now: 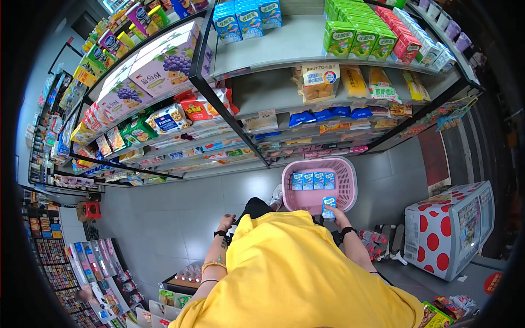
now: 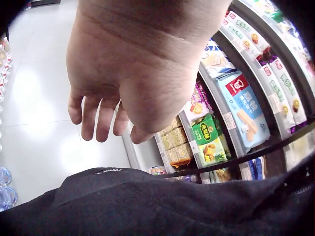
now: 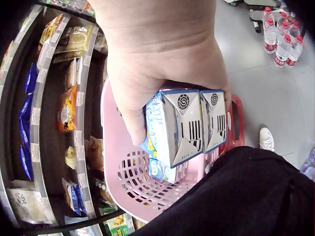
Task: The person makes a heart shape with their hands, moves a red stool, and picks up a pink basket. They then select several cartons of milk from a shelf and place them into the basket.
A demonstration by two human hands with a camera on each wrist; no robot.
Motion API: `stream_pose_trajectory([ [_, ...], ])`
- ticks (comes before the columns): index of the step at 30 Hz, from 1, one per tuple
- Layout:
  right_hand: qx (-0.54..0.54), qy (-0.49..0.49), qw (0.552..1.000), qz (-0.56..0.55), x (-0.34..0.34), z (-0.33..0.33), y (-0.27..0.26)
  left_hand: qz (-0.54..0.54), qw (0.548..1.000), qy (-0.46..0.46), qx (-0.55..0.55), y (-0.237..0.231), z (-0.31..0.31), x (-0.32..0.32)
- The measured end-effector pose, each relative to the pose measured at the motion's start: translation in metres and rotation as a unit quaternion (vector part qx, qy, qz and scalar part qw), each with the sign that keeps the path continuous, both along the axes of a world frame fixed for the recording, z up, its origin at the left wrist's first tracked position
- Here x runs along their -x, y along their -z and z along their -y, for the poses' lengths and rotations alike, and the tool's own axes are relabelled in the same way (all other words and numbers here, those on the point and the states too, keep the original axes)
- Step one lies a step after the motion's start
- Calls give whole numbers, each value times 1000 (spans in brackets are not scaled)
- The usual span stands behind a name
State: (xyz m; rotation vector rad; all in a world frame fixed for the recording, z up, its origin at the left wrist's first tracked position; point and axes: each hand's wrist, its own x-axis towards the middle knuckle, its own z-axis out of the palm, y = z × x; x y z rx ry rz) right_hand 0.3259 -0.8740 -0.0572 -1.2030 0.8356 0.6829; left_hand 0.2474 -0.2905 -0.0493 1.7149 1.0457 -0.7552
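Note:
My right hand (image 1: 340, 216) grips two blue-and-white drink cartons (image 3: 189, 128) side by side, thumb on one side, their printed ends towards the wrist camera. They are over the near edge of a pink plastic basket (image 1: 348, 170), which stands on the floor before the shelves. Inside the basket, several matching blue cartons (image 1: 313, 181) stand in a row towards the far side. My left hand (image 2: 133, 83) hangs beside the body with its fingers loosely extended, holding nothing; the head view shows it left of the dark trousers.
Store shelves (image 1: 306, 33) ahead carry blue, green and red drink cartons, with bread and snack packs below. Red-capped bottles (image 3: 283, 44) stand on the floor to the right, near a white chest with red dots (image 1: 432, 232). Grey tiled floor (image 1: 180, 213) lies to the left.

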Motion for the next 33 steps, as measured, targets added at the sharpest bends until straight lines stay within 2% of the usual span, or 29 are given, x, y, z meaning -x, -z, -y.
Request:
stream_pose_trajectory([
  [33,-23,-24,999,-15,-1,2,2,17,1000,-1,-19,4,7,-1],
])
